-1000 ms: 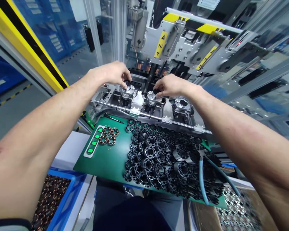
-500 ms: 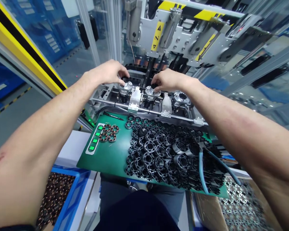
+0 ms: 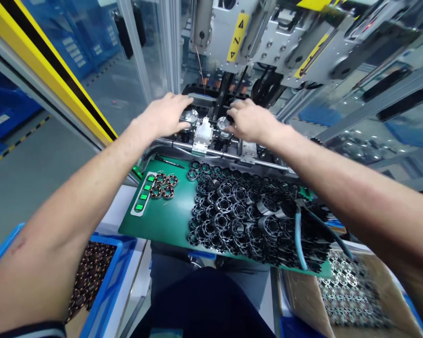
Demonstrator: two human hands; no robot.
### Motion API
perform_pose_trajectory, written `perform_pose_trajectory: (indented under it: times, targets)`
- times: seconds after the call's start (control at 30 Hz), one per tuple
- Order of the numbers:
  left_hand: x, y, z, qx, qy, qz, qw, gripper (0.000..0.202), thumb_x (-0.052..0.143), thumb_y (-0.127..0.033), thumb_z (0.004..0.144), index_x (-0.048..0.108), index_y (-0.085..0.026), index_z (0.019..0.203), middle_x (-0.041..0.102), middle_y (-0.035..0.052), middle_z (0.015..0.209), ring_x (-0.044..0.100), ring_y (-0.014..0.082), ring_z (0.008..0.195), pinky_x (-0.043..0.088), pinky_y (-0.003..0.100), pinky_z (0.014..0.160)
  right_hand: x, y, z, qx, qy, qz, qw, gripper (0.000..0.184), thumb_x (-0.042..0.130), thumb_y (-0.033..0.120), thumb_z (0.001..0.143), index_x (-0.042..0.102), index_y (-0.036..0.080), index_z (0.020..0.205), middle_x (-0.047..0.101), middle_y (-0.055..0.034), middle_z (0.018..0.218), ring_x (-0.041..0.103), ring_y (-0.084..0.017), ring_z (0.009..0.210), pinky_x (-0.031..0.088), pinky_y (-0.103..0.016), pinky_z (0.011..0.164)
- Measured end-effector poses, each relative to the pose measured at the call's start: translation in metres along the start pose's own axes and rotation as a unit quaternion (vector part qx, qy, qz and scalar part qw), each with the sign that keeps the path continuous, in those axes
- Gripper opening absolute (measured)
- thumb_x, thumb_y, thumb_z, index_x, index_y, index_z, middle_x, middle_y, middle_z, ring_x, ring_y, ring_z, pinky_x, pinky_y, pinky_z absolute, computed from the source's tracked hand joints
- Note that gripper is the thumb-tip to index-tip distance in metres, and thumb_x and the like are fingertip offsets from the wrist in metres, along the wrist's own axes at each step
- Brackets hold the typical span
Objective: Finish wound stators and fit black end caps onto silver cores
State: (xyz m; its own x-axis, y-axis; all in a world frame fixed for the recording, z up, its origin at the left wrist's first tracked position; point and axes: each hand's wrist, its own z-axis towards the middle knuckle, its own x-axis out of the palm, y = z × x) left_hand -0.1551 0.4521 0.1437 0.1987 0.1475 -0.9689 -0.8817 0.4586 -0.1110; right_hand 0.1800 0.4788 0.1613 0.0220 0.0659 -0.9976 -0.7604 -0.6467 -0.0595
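My left hand (image 3: 169,115) is at the left round metal holder (image 3: 191,116) of the machine, thumb and fingers apart on its near and far sides. My right hand (image 3: 250,119) reaches over the middle round metal holder (image 3: 223,124), fingers bent and slightly spread at its right side. Neither hand shows a part in its grasp, though the fingers hide some of each holder. Between the holders stands a silver bracket (image 3: 203,136). Below the hands, several black-and-silver stator cores (image 3: 222,220) are packed in rows on a green board (image 3: 172,216).
Copper-wound stators (image 3: 168,191) lie by a strip of green-lit buttons (image 3: 144,196). A pen (image 3: 169,162) lies behind them. Blue-handled pliers (image 3: 299,234) rest on the cores. A blue crate (image 3: 107,281) stands lower left, a carton (image 3: 305,300) lower right. Machine heads (image 3: 229,28) hang above.
Both hands have loosened from pinching black pieces at the holders; the fingers now spread over them. The camera view has tilted down and shifted slightly.
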Motion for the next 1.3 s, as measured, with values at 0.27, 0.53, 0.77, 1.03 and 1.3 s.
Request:
perform_pose_trajectory:
  times: [0.27, 0.53, 0.77, 1.03, 1.3]
  targets:
    - [0.026, -0.047, -0.039, -0.077, -0.061, -0.068, 0.993, 0.074, 0.062, -0.044, 0.114, 0.053, -0.011, 0.18, 0.048, 0.019, 0.19, 0.047, 0.0403, 0.175, 0.035, 0.059, 0.151, 0.013, 0.044, -0.031, 0.108, 0.053, 0.045, 0.992, 0.095, 0.061, 0.043, 0.108, 0.031, 0.011, 0.191, 0.025, -0.0238, 0.2, 0.041, -0.056, 0.177, 0.038, -0.083, 0.141]
    - [0.022, -0.047, -0.038, -0.081, -0.094, -0.068, 0.99, 0.064, 0.057, -0.045, 0.113, 0.067, -0.014, 0.168, 0.064, 0.0158, 0.178, 0.054, 0.0362, 0.168, 0.042, 0.055, 0.146, 0.001, 0.053, -0.034, 0.113, 0.033, 0.046, 0.992, 0.087, 0.053, 0.048, 0.113, 0.036, 0.007, 0.188, 0.034, -0.0249, 0.197, 0.032, -0.048, 0.185, 0.034, -0.074, 0.147]
    - [0.023, -0.046, -0.04, -0.084, -0.093, -0.067, 0.99, 0.063, 0.06, -0.049, 0.113, 0.066, -0.023, 0.17, 0.064, 0.0113, 0.18, 0.053, 0.0346, 0.168, 0.042, 0.057, 0.146, -0.002, 0.053, -0.029, 0.095, 0.027, 0.065, 0.993, 0.083, 0.047, 0.047, 0.117, 0.041, -0.002, 0.183, 0.039, -0.0293, 0.193, 0.037, -0.043, 0.184, 0.033, -0.062, 0.151]
    - [0.019, -0.047, -0.039, -0.094, -0.092, -0.062, 0.989, 0.062, 0.06, -0.049, 0.111, 0.069, -0.023, 0.167, 0.067, 0.01, 0.177, 0.058, 0.0356, 0.164, 0.048, 0.055, 0.142, 0.005, 0.046, -0.026, 0.073, 0.026, 0.099, 0.992, 0.087, 0.051, 0.058, 0.118, 0.043, 0.003, 0.186, 0.038, -0.0245, 0.194, 0.037, -0.04, 0.184, 0.035, -0.058, 0.151]
    - [0.022, -0.043, -0.038, -0.097, -0.09, -0.059, 0.989, 0.063, 0.06, -0.052, 0.11, 0.069, -0.026, 0.166, 0.067, 0.0084, 0.176, 0.056, 0.036, 0.167, 0.048, 0.053, 0.142, -0.026, -0.029, -0.105, 0.129, -0.047, 0.102, 0.985, 0.09, 0.028, 0.063, 0.125, 0.025, 0.005, 0.193, 0.02, -0.0259, 0.2, 0.016, -0.041, 0.19, 0.019, -0.067, 0.155]
